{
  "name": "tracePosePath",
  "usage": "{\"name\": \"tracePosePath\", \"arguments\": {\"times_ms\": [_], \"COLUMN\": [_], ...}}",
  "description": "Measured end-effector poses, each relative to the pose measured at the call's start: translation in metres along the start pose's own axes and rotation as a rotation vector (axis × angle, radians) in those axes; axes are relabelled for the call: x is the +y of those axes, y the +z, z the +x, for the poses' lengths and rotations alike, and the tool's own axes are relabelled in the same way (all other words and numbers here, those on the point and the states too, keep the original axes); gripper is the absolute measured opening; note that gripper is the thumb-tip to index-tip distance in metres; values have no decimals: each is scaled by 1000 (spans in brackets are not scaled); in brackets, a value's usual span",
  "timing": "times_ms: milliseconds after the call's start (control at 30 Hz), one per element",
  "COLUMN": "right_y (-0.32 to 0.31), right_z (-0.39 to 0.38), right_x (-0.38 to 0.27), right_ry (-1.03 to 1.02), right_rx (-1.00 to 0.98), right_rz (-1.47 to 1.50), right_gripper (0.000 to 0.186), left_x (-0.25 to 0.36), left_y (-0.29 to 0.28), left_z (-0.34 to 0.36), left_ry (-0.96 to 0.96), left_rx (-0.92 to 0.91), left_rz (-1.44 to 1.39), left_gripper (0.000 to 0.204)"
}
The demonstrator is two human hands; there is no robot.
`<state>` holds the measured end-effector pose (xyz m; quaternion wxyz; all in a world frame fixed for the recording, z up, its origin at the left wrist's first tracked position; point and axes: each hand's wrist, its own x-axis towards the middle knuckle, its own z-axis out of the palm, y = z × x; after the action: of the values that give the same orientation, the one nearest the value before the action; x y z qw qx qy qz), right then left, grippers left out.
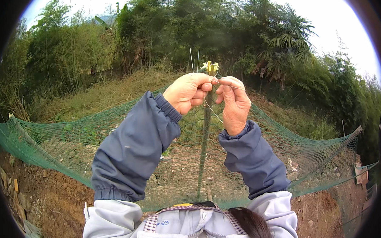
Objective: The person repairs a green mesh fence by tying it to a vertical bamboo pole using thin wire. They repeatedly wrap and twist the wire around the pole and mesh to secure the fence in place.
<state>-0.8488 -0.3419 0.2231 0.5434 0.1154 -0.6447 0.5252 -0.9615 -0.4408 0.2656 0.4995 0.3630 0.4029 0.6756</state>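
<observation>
Both arms reach up and forward in dark blue sleeve covers, and the hands meet at the top of a thin post (204,153). My left hand (186,92) is closed, its thumb and forefinger pinching a thin, pale wire (214,113). Strands stick up above that hand, and one end hangs down to the right, past the post. My right hand (233,104) pinches the same wire between thumb and forefinger, close to the left fingertips. Just behind the fingers, the post's tip (209,68) looks yellowish and splintered. The exact crossing of the strands is hidden by the fingers.
Green netting (70,139) stretches across in front of me, raised at a left stake (22,131) and a right corner (356,131). Bare brown soil (55,202) lies below it. Dry grass, bamboo and a palm (291,40) stand beyond.
</observation>
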Motion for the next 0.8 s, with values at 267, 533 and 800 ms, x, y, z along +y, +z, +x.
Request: {"name": "tracePosePath", "arguments": {"times_ms": [267, 533, 800], "right_y": [1, -2, 9], "right_z": [33, 66, 73], "right_x": [-7, -8, -21], "right_ry": [353, 553, 417], "right_rx": [160, 226, 65], "right_rz": [490, 473, 192], "right_gripper": [17, 21, 14], "left_x": [-3, -22, -55], "left_y": [7, 18, 40], "left_z": [-2, 1, 10], "left_ry": [65, 250, 529], "left_rx": [115, 319, 458], "left_rz": [79, -9, -83], "left_gripper": [9, 7, 5]}}
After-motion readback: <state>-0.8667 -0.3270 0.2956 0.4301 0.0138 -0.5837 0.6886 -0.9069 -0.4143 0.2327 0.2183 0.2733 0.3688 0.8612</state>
